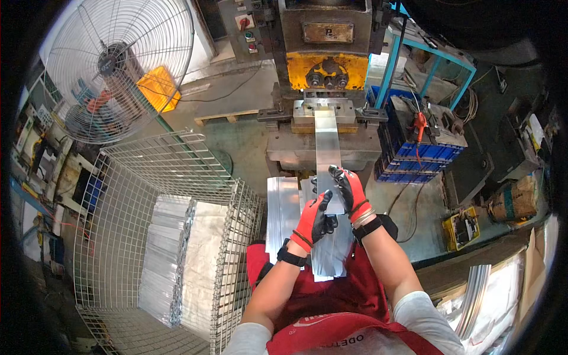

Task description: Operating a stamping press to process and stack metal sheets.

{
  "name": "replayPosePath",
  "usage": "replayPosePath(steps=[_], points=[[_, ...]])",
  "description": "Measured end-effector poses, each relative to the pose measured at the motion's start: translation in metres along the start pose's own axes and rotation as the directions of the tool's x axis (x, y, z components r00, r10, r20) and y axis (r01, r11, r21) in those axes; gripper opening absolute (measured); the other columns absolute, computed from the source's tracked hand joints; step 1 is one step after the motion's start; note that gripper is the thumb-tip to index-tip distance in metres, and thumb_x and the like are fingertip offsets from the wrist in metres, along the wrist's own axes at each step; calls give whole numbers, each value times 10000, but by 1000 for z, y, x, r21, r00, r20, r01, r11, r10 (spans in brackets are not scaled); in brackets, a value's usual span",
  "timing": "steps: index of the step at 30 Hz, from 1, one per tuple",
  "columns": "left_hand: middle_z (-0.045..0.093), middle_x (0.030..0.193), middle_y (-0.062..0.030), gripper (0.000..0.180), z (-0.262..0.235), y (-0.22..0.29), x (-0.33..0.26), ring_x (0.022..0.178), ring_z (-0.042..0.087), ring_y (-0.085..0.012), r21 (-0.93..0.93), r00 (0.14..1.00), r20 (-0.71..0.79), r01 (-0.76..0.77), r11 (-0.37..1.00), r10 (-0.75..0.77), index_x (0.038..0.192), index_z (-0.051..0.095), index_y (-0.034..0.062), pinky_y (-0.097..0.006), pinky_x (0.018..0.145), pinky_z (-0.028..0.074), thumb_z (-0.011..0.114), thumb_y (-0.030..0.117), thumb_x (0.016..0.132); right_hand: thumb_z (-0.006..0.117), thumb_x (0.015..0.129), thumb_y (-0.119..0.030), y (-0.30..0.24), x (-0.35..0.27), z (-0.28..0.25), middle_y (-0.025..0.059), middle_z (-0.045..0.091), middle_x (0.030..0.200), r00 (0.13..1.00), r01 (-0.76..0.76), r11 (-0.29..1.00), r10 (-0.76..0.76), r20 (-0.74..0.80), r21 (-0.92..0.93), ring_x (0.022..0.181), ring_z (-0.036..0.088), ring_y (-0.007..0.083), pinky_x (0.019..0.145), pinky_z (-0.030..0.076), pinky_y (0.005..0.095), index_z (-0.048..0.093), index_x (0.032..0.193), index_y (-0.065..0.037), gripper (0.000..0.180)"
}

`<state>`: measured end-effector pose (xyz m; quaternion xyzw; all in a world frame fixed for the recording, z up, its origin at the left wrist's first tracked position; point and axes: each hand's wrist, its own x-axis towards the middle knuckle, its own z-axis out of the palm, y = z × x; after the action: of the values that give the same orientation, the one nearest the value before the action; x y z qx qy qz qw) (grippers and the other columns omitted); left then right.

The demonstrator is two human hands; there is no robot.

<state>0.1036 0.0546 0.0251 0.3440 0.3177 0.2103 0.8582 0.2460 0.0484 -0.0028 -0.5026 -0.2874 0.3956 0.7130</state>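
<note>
Left of hands: wire-mesh basket (232, 260) holding flat, shiny bars (165, 254). Below hands: thin, smooth metal sheets (283, 207), ends staggered, partly covered. Left hand (315, 220) closed, thumb over near end of long metal strip (327, 148); far end at press (328, 71), tip unclear. Right hand (350, 190) wrapped round strip's right edge, underside hidden. Open floor (378, 201) between it and blue crates (414, 168).

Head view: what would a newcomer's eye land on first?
Probably the big round fan at upper left and the yellow-fronted press at top centre. In the middle, the red-gloved left hand and right hand grip a metal strip reaching to the press. A wire basket stands at left.
</note>
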Motion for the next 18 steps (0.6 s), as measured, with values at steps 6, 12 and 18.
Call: replayPosePath(steps=[6,12,18], points=[[505,564,-1,210,-3,-1,2,417,537,-154,-12,999,41,-14,1000,14,919,537,175,-252,344,406,532,372,847,500,867,-158,6,2,-6,43,615,954,999,-6,1000,6,32,13,895,567,109,810,425,244,596,990,14,232],[517,575,-7,247,-3,-2,2,416,533,-154,-6,1000,8,0,1000,0,868,539,150,-252,348,391,554,393,828,499,863,-166,-2,-2,-2,55,613,982,998,-53,997,54,13,-63,916,566,125,828,419,249,586,1013,21,254],[555,603,-23,264,-5,-2,2,412,527,-148,7,1000,4,19,1000,-19,825,551,129,-245,347,384,554,393,827,498,863,-179,-1,-2,-4,68,609,1009,998,-14,995,19,52,-103,951,557,137,854,408,262,580,1033,24,277]])
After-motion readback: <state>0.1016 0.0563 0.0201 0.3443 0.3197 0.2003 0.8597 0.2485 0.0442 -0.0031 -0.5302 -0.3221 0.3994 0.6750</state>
